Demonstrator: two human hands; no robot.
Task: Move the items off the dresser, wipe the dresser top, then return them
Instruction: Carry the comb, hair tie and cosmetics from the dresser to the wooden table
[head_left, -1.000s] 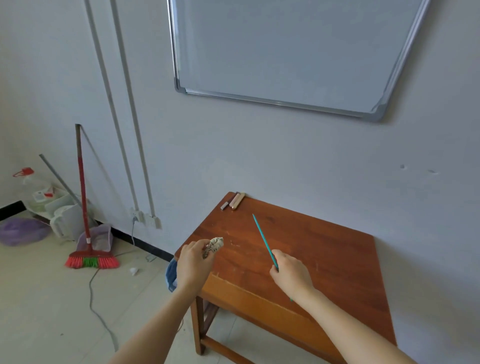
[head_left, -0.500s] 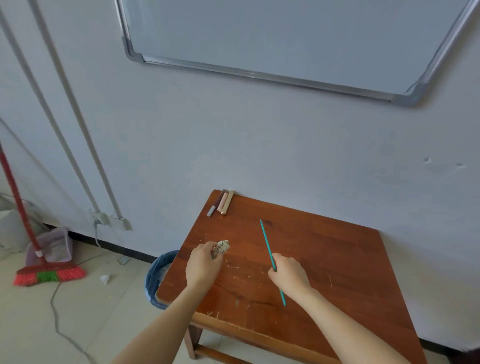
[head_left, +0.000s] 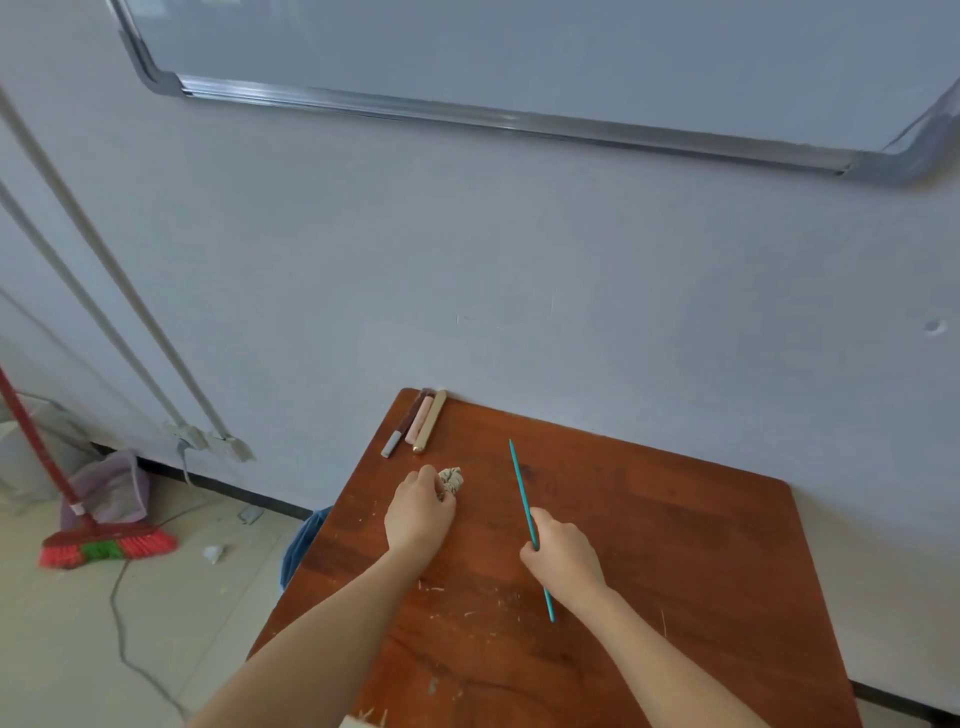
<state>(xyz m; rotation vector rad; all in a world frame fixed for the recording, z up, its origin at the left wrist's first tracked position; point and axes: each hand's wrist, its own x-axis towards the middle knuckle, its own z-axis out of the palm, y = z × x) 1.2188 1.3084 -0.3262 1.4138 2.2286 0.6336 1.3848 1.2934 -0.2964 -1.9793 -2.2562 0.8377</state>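
Teal, thin and straight, the stick slants up and away from the right hand, whose curled fingers pinch it below its middle. Its short tail pokes out under the wrist, over the reddish-brown wooden desk. A second ago both hands were at the desk's near edge; now they are further in. The left hand grips a crumpled beige patterned wad, which juts past its knuckles.

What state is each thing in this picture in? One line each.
left hand: grips the patterned wad
right hand: grips the teal stick mid-length
three pens: lying side by side, back left corner
dresser top: speckled with debris
broom: leaning, head down
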